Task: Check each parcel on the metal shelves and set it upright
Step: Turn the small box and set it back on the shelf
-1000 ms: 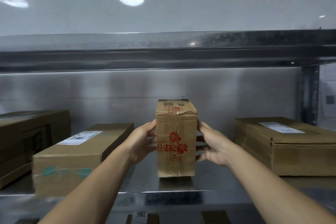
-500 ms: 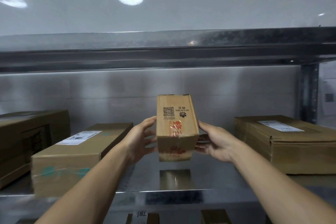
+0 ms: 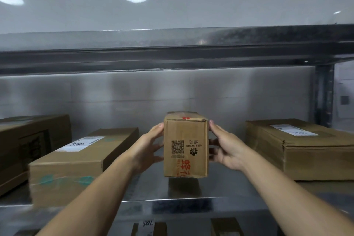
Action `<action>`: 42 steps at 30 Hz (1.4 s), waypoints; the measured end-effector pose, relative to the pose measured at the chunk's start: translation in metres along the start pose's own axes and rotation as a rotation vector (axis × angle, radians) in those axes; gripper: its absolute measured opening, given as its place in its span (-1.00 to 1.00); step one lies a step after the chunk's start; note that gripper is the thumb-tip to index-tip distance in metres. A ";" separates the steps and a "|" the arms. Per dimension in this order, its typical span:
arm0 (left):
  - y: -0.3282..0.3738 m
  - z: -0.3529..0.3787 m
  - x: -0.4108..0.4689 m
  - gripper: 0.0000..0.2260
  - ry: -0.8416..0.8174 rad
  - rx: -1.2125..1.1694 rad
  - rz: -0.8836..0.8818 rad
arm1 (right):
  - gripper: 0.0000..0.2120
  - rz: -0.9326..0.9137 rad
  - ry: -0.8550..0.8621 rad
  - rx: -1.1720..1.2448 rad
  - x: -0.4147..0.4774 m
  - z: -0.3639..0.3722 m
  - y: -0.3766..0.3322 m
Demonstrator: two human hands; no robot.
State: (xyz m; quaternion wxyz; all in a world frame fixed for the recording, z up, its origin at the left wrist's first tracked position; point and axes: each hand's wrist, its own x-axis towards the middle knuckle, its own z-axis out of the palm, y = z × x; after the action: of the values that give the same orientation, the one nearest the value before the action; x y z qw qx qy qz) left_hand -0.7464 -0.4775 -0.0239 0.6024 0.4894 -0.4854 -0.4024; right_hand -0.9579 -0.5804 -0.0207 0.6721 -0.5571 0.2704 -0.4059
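A small tall cardboard parcel with a QR code, a black flower mark and red characters faces me at the middle of the metal shelf. Its bottom edge hovers just above the shelf surface. My left hand grips its left side. My right hand grips its right side, fingertips up at the top corner. The print on its front reads upside down.
A long parcel with a white label lies left of centre, and a darker box sits at the far left. A wide flat parcel lies on the right beside the shelf post. More boxes show on the shelf below.
Both hands lifted the small parcel off the shelf and rolled it forward, so the face with the QR code now faces me instead of the red flower face.
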 end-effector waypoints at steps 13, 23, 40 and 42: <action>0.004 -0.001 -0.010 -0.42 -0.060 0.060 -0.020 | -0.55 0.074 0.005 -0.076 0.003 0.002 0.000; -0.007 -0.007 0.008 -0.62 0.260 -0.121 -0.017 | -0.67 0.105 0.052 0.083 0.006 0.001 0.003; -0.011 0.003 0.015 -0.71 0.265 0.001 -0.311 | -0.86 0.146 0.198 -0.131 0.001 -0.024 0.024; -0.011 0.004 0.017 -0.73 0.237 0.057 -0.310 | -0.73 0.192 0.198 -0.189 0.000 -0.023 0.019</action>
State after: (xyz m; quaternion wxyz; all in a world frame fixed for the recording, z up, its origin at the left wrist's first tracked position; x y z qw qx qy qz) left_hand -0.7470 -0.4971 -0.0311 0.5720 0.6192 -0.3410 -0.4160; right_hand -0.9721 -0.5919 -0.0442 0.6226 -0.5465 0.4244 -0.3655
